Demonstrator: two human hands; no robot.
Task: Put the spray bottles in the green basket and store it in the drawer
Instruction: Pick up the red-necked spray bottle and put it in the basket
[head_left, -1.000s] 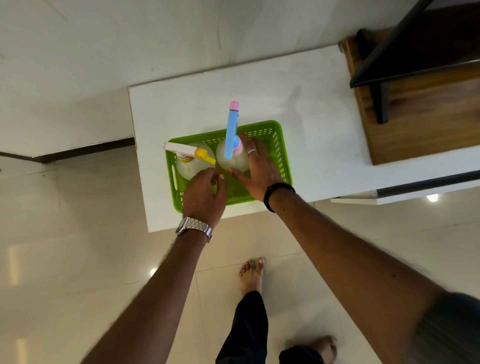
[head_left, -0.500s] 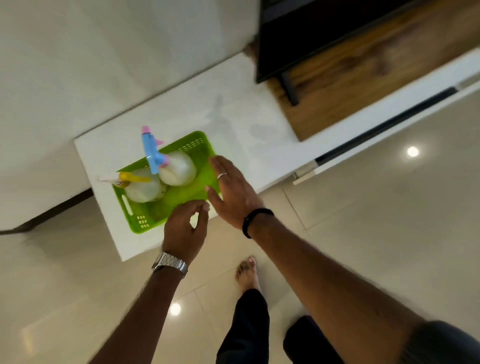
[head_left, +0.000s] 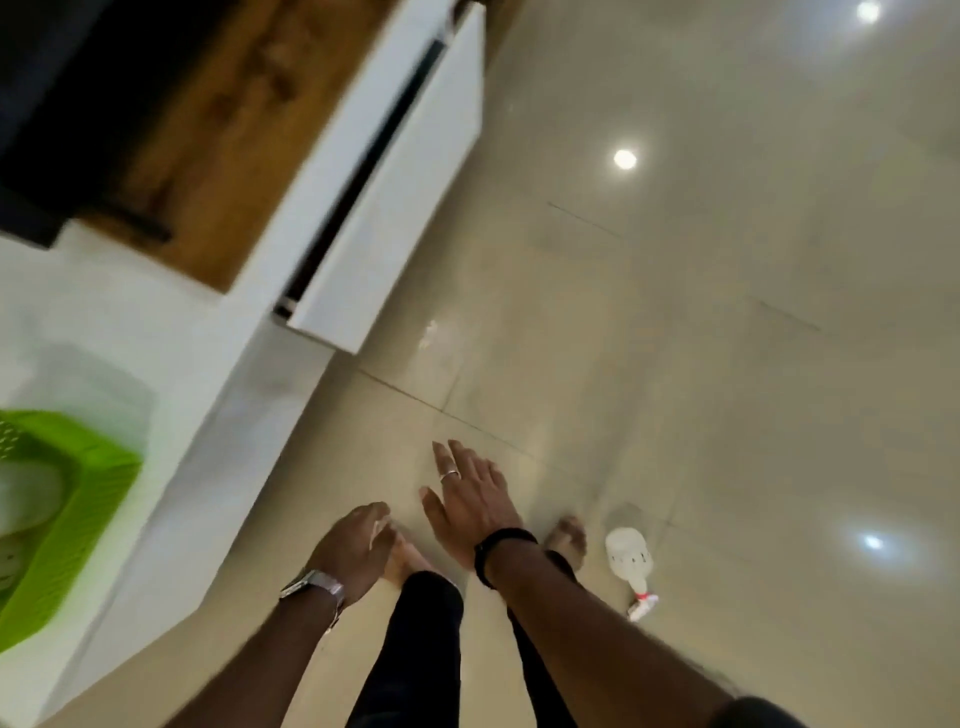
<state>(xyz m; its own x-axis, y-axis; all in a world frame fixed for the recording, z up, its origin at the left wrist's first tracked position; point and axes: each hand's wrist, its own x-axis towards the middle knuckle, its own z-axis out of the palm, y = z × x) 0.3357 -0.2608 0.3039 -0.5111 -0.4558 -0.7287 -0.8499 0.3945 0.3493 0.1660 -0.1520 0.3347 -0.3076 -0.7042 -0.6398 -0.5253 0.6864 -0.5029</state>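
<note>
Both grips were empty: the left hand (head_left: 358, 545) loosely curled, the right hand (head_left: 467, 493) spread flat. A bottle (head_left: 629, 558) lay on the floor by the feet, well apart from the basket (head_left: 78, 499) on the desk (head_left: 208, 364). It looked light, smooth plastic; best taken round the neck.

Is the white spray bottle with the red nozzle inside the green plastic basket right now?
No, the white spray bottle with the red nozzle lies on the glossy tiled floor, well apart from the green plastic basket on the white cabinet top.

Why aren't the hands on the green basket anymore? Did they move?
Yes. Both the left hand and right hand left the green basket on the white counter and now hang empty over the floor.
</note>
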